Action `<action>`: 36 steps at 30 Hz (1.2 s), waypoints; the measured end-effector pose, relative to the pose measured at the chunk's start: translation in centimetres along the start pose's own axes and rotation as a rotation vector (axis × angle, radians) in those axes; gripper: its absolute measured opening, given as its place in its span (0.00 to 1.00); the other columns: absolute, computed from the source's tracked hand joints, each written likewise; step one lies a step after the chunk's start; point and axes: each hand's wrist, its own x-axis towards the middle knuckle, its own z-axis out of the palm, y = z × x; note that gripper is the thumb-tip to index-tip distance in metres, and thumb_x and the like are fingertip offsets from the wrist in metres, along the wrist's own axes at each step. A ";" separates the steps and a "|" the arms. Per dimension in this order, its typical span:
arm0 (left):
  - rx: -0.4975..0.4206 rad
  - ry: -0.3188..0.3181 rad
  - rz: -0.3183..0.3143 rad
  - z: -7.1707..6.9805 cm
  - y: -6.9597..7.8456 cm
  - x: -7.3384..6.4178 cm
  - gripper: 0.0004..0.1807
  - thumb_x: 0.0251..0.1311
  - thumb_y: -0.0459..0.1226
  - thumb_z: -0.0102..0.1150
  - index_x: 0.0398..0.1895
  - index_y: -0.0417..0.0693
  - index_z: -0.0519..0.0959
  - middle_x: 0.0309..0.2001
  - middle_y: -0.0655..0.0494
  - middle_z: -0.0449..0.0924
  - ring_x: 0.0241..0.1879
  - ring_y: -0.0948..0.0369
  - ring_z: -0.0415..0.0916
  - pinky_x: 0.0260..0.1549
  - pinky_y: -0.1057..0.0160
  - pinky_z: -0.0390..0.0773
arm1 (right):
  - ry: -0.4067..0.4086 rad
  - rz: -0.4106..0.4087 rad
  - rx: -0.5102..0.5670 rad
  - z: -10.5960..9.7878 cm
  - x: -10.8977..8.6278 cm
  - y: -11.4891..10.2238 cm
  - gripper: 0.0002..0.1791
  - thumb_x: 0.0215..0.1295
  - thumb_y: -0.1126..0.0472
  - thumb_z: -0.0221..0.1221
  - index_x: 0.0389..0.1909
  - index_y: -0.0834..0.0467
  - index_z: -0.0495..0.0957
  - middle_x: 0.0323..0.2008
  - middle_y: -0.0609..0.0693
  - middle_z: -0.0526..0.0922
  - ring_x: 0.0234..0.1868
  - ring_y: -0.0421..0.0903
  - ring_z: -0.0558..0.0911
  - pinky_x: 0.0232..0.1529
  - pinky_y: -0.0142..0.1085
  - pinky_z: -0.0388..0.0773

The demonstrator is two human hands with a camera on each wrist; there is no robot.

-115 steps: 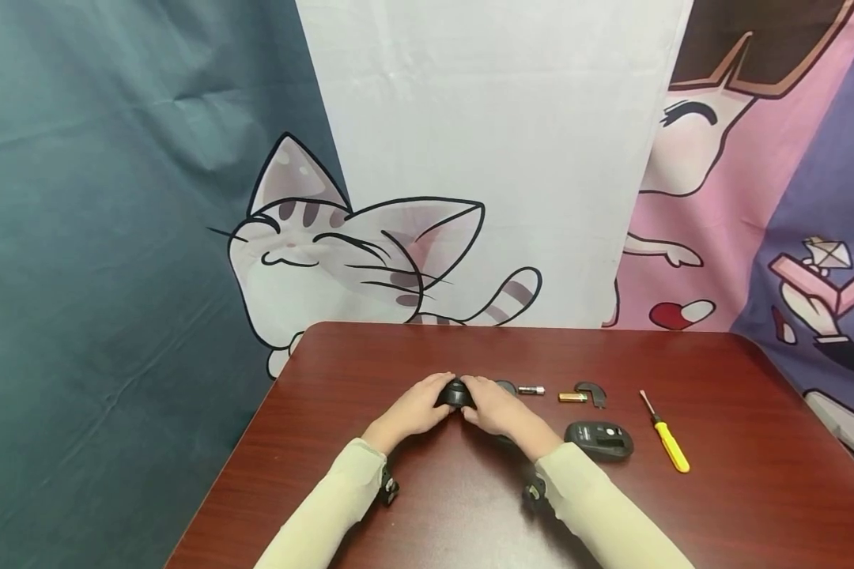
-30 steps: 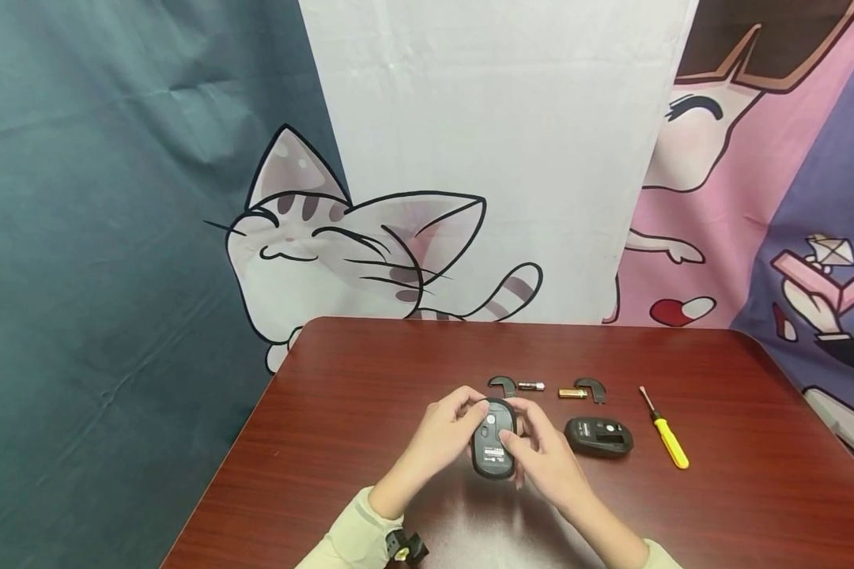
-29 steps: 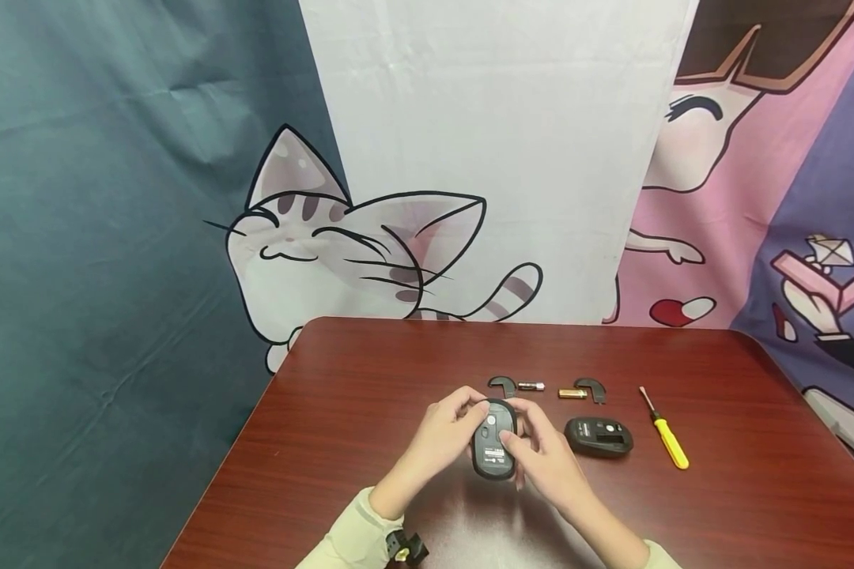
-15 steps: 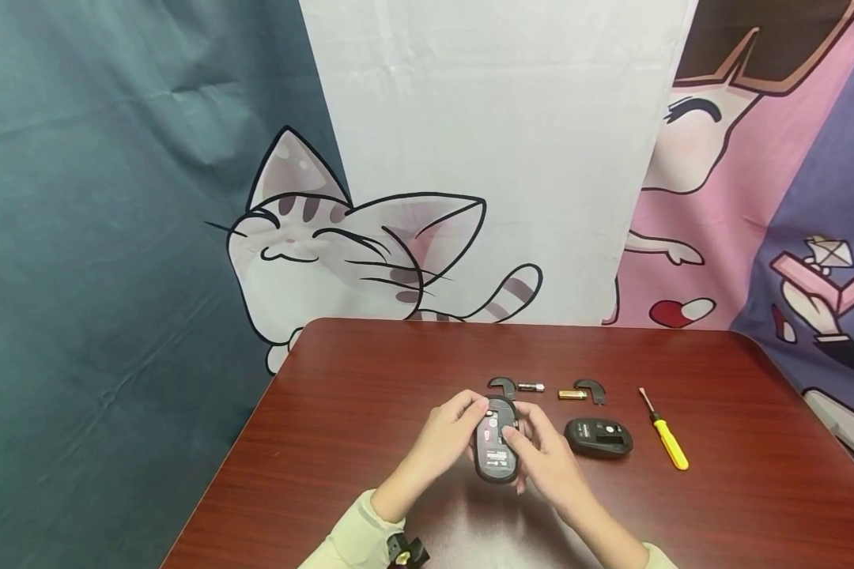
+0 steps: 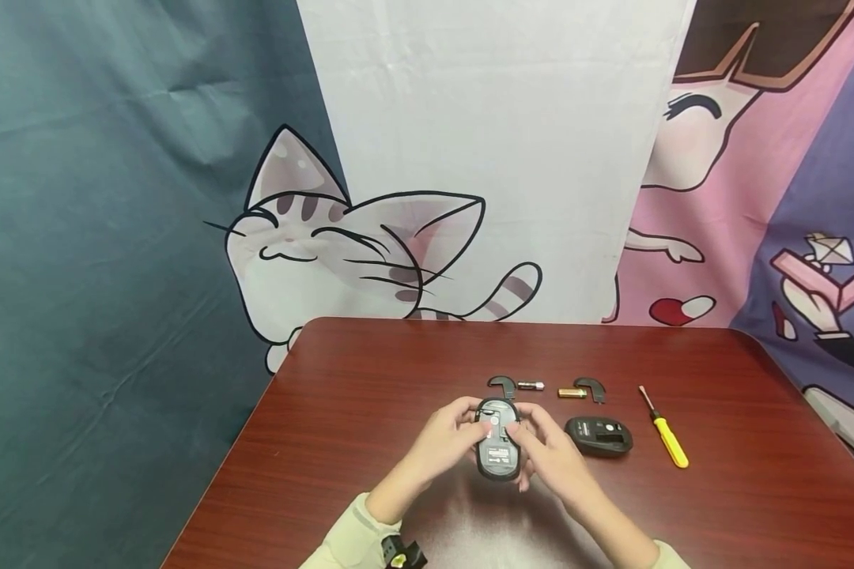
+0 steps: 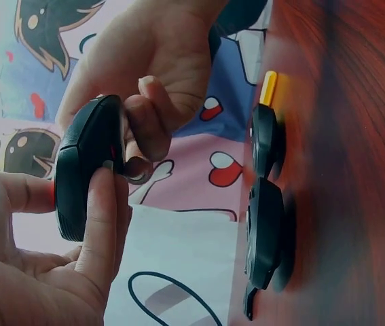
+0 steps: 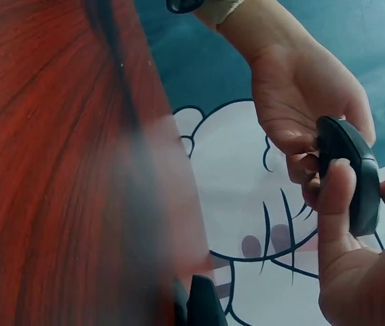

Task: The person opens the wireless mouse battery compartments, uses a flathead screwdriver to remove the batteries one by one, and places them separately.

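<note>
A black computer mouse (image 5: pixel 499 454) is held above the table with its grey underside facing the head camera. My left hand (image 5: pixel 444 438) grips its left side, the thumb lying on the underside. On the opposite side my right hand (image 5: pixel 551 454) holds it, thumb also on the underside near a dark slot. The left wrist view shows the mouse (image 6: pixel 87 163) edge-on between both hands. Another mouse (image 5: pixel 599 437) lies underside up to the right, with an open battery slot. A further dark mouse-like body (image 6: pixel 265 231) shows in the left wrist view; my right hand seems to hide it from the head camera.
Behind the hands lie two hook-shaped black covers, one left (image 5: pixel 501 385) and one right (image 5: pixel 591 390). Between them are a silver-and-black battery (image 5: pixel 530 386) and a gold one (image 5: pixel 572 393). A yellow-handled screwdriver (image 5: pixel 665 435) lies farther right on the brown table (image 5: pixel 356 371).
Both hands have lifted the mouse from farther back and tipped its underside toward the head camera. In the last half second the left thumb slid down from the upper edge toward the middle.
</note>
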 end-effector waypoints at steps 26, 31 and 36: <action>-0.094 -0.052 -0.021 -0.6 -0.4 -0.3 0.22 0.64 0.36 0.62 0.59 0.35 0.76 0.42 0.46 0.85 0.30 0.63 0.82 0.26 0.62 0.88 | -0.109 -0.080 -0.276 -2.3 2.6 -2.1 0.22 0.67 0.54 0.66 0.56 0.60 0.78 0.44 0.53 0.83 0.41 0.43 0.82 0.35 0.36 0.86; -0.100 -0.053 -0.026 -0.6 -0.6 -0.3 0.23 0.65 0.35 0.62 0.61 0.35 0.75 0.42 0.48 0.85 0.30 0.62 0.82 0.26 0.61 0.88 | -0.097 -0.096 -0.285 -2.2 2.8 -2.2 0.19 0.66 0.56 0.67 0.54 0.60 0.79 0.44 0.53 0.82 0.41 0.44 0.81 0.35 0.36 0.85; -0.092 -0.050 -0.028 -0.8 -0.8 -0.3 0.23 0.65 0.35 0.62 0.61 0.34 0.74 0.40 0.48 0.85 0.30 0.62 0.83 0.26 0.62 0.88 | -0.070 -0.062 -0.298 -2.0 3.3 -2.3 0.15 0.65 0.57 0.68 0.49 0.57 0.81 0.39 0.52 0.78 0.35 0.45 0.78 0.31 0.33 0.82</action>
